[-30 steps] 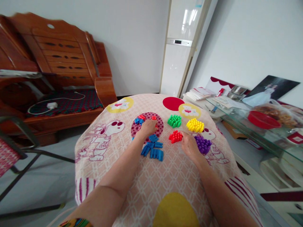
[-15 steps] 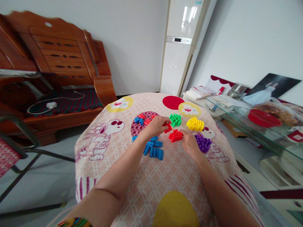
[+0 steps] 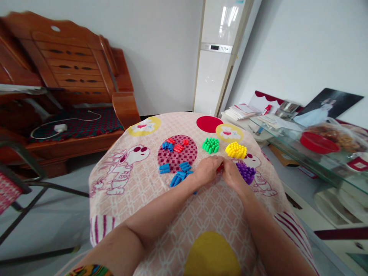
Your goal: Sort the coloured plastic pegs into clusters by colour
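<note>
My left hand [image 3: 208, 169] and my right hand [image 3: 231, 174] meet over the near middle of the table, fingers curled. Between their fingertips shows a bit of red plastic pieces [image 3: 220, 168]; the rest of that red cluster is hidden behind the hands. Just beyond them stands a cluster of green plastic pieces [image 3: 211, 145], with yellow pieces [image 3: 235, 150] to its right. Purple pieces [image 3: 246, 173] sit right beside my right hand. Left of my left hand lie loose blue pieces [image 3: 178, 178], partly covered by the forearm.
Several small red pieces [image 3: 178, 148] and blue pieces [image 3: 167, 146] lie farther back on the patterned tablecloth [image 3: 161, 214]. On the right, a glass shelf [image 3: 287, 147] holds a red bowl [image 3: 319, 142] and papers. A wooden bench [image 3: 71, 76] stands at the left.
My left hand has carried a red piece from the checkered circle rightward to the red cluster, where it meets my right hand. My right hand has stayed nearly in place.
</note>
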A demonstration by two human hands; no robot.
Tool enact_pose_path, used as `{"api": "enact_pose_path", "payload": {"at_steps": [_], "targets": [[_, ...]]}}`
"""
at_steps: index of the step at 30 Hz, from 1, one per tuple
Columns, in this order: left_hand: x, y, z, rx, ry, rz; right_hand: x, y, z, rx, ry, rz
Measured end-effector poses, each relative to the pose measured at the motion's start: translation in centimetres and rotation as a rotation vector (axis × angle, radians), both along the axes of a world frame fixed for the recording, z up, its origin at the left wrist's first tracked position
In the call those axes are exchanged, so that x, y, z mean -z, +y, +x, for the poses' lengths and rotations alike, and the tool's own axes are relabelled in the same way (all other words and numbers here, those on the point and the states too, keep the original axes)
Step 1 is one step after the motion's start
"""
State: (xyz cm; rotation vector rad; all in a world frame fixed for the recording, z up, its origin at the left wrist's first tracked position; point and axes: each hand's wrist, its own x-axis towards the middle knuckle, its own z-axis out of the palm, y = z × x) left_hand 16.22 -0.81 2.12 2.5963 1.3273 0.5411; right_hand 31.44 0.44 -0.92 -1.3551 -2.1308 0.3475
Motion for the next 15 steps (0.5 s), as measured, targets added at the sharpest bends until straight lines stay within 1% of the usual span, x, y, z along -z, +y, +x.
{"api": "enact_pose_path", "payload": {"at_steps": [5,8,10,12,13,15], "targets": [[0.2,0.0,0.3,-0.006,-0.035,0.009,-0.3,-0.2,-0.1,0.005,-0.014,-0.015],[-0.6,0.9,-0.7,-0.030,-0.101,0.030,-0.6,-0.3,-0.1,-0.019,-0.014,-0.011],[-1.2,2.1,-2.4,-0.110,-0.125,0.062,-0.8,-0.4,-0.1,-0.016,-0.030,-0.019],[-1.5,3.6,-4.9,-0.224,-0.108,0.096,-1.0,-0.5,-0.1,0.002,-0.057,-0.038],[-1.3,4.4,-6.3,-0.287,-0.077,0.104,-1.0,-0.6,-0.1,0.004,-0.069,-0.046],[-0.5,5.9,-9.0,-0.422,0.035,0.102,-1.0,-0.6,-0.1,0.001,-0.081,-0.050]]}}
